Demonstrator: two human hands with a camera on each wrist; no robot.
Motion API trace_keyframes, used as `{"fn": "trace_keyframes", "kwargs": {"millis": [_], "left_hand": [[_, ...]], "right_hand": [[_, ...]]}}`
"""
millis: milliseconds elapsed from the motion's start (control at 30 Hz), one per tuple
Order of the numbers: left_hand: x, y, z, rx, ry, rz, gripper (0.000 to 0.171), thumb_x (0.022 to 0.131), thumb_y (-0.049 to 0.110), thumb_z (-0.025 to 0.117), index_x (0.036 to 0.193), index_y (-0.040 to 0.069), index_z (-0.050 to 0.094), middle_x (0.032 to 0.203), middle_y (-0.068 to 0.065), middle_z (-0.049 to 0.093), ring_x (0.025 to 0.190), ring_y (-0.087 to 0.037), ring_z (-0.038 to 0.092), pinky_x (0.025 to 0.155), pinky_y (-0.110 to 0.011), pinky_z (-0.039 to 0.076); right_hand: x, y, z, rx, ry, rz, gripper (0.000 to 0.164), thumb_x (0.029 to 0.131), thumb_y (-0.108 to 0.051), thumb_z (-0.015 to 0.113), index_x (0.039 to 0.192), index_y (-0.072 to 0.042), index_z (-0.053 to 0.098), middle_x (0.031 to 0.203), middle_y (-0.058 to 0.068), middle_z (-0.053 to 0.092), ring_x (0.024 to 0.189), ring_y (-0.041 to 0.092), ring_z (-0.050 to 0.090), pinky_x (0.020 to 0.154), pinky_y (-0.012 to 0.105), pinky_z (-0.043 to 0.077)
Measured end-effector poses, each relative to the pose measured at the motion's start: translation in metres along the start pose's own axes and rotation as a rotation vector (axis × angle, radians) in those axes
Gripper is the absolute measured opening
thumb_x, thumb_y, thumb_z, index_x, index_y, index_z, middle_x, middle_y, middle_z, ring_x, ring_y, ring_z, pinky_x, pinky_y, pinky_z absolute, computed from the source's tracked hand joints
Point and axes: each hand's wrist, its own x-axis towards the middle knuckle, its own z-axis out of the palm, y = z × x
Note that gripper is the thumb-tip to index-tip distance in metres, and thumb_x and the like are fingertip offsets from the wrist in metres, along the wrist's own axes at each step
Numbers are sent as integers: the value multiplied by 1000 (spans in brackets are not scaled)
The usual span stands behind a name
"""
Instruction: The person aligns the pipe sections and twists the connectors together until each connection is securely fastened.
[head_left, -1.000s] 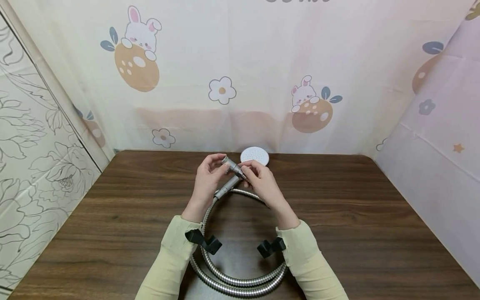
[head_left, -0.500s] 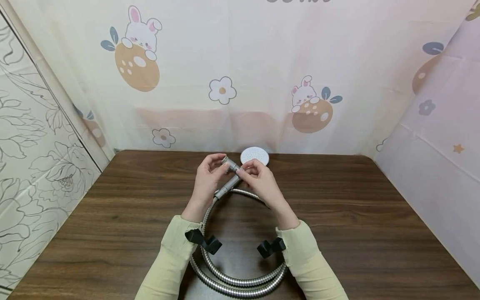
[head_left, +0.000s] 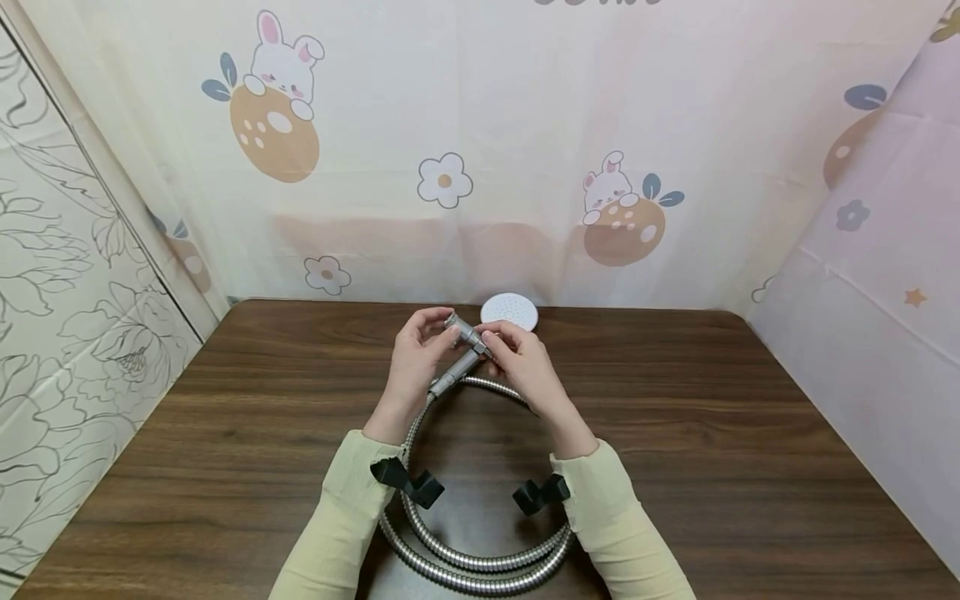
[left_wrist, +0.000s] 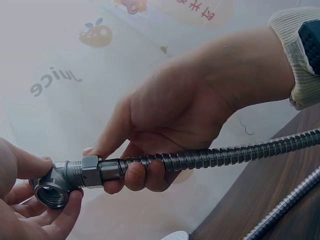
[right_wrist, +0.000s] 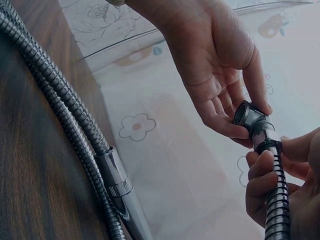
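In the head view my left hand (head_left: pixel 408 371) pinches a small metal pipe fitting (head_left: pixel 459 327) above the far part of the table. The left wrist view shows the open threaded side mouth of this fitting (left_wrist: pixel 52 190). My right hand (head_left: pixel 528 371) holds the end of a ribbed metal shower hose (left_wrist: pixel 200 159), fingers curled under it and thumb at the hex nut (left_wrist: pixel 91 171). The nut sits at the fitting's threaded end, with some threads showing between. From the right wrist view, the fitting (right_wrist: pixel 255 120) and hose end line up between both hands.
Behind the hands, a white shower head (head_left: pixel 510 312) lies at the table's back edge, its grey handle (head_left: pixel 452 377) joined to the hose's other end. The coiled hose (head_left: pixel 480 585) rests on the wooden table (head_left: pixel 712 433) beneath the forearms. A printed curtain (head_left: pixel 510 100) hangs behind.
My right fingers slid up toward the fitting half a second ago and are now back lower along the hose end. My left hand and the fitting have stayed nearly still.
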Motion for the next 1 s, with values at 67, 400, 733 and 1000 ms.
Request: {"fn": "trace_keyframes", "kwargs": {"millis": [67,400,733,1000], "left_hand": [[0,0,0,3,-4,-4,29,86,-2,57,115,-4,52,93,-2,56,84,-8,57,81,-35,50],[0,1,-1,-8,2,6,30,86,-2,57,115,-7,50,92,-1,55,82,-6,56,73,-23,49],[0,0,1,4,6,8,30,85,-3,57,114,-5,52,92,-1,56,82,-7,56,71,-21,49],[0,-1,1,18,-7,3,29,86,0,58,114,-5,52,95,-3,56,84,-7,57,81,-36,49]], "right_hand": [[0,0,0,17,13,9,23,95,-17,47,108,-5,60,71,6,52,53,11,48,46,21,38],[0,-1,2,75,29,33,24,91,-22,55,103,-1,57,73,1,59,53,9,51,52,21,44],[0,0,1,46,27,-12,24,92,-24,53,100,-1,57,70,6,55,52,9,51,49,20,43],[0,0,1,85,52,7,23,92,-24,53,99,-2,57,69,3,54,52,15,52,47,20,42]]}}
